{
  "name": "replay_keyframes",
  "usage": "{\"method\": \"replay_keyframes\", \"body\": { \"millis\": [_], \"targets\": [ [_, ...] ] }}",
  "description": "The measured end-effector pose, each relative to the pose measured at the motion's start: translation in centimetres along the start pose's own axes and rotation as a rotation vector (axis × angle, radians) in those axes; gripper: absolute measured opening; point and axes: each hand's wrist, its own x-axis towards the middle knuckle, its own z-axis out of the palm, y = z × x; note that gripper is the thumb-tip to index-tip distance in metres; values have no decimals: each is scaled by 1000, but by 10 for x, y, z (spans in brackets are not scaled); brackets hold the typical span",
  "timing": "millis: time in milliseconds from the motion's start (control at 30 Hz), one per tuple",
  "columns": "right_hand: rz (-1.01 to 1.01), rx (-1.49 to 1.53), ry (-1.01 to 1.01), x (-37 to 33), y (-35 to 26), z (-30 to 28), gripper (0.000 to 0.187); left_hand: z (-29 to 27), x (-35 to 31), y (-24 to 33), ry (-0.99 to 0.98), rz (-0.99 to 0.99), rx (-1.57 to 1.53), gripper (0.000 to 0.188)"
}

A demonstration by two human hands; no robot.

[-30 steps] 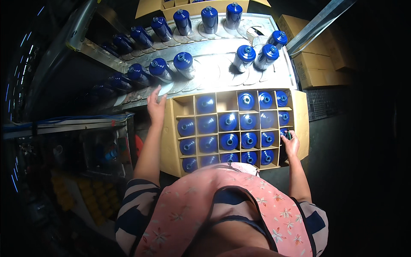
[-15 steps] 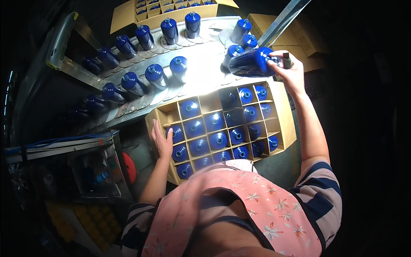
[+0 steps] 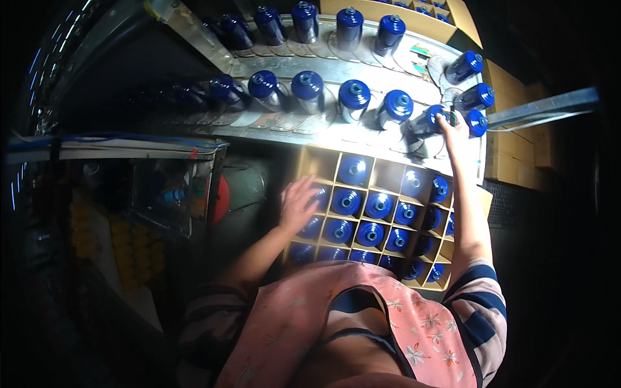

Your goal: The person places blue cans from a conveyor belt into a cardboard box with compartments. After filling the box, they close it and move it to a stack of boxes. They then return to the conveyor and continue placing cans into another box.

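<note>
On the bright conveyor, my right hand (image 3: pixel 455 124) has its fingers closed around the top of a blue glass bottle (image 3: pixel 424 121), which leans slightly to the left. A small dark object (image 3: pixel 453 115) shows at those fingers; its kind is unclear. My left hand (image 3: pixel 299 202) has its fingers spread at the left side of a divided cardboard box (image 3: pixel 321 163), over the bottles there. Several blue bottles with narrow necks, such as one bottle (image 3: pixel 370 234), stand upright in the box's compartments. My right forearm hides part of its right side.
Two curved rows of blue bottles stand on the metal conveyor (image 3: pixel 284 66) beyond the box. A metal bar (image 3: pixel 550 107) juts in at the right, near stacked cartons (image 3: pixel 517 155). Another box of bottles (image 3: pixel 462 22) sits at the back. A red round object (image 3: pixel 222 197) is at left.
My right hand has lowered the bottle from the air above the box to the conveyor. My left hand remains at the box's left side. The whole view has shifted.
</note>
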Motion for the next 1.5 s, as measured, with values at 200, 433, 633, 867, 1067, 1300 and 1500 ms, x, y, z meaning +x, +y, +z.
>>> {"method": "replay_keyframes", "body": {
  "millis": [200, 433, 633, 867, 1067, 1300, 1500],
  "targets": [
    [98, -283, -1, -11, -9, -59, 35, 4, 4, 19, -8, 18, -40, 31],
    [69, -43, 124, -11, -7, -61, 33, -19, 0, 5, -34, 26, -66, 30],
    [53, -119, 218, -16, -8, -85, 31, -25, 5, 3, -48, -35, -73, 47],
    [-43, -659, 509, -163, 68, -142, 26, -31, 0, -19, 26, -21, -157, 50],
    [433, -596, 334, -221, 101, -122, 46, -25, 2, -22, 68, 32, -149, 40],
    [562, -654, 368, -224, 75, -114, 44, -26, -5, -21, 43, 23, -101, 38],
    [507, -724, 415, -235, 68, -112, 45, -23, -7, -21, 29, 10, -136, 36]
  ]
}}
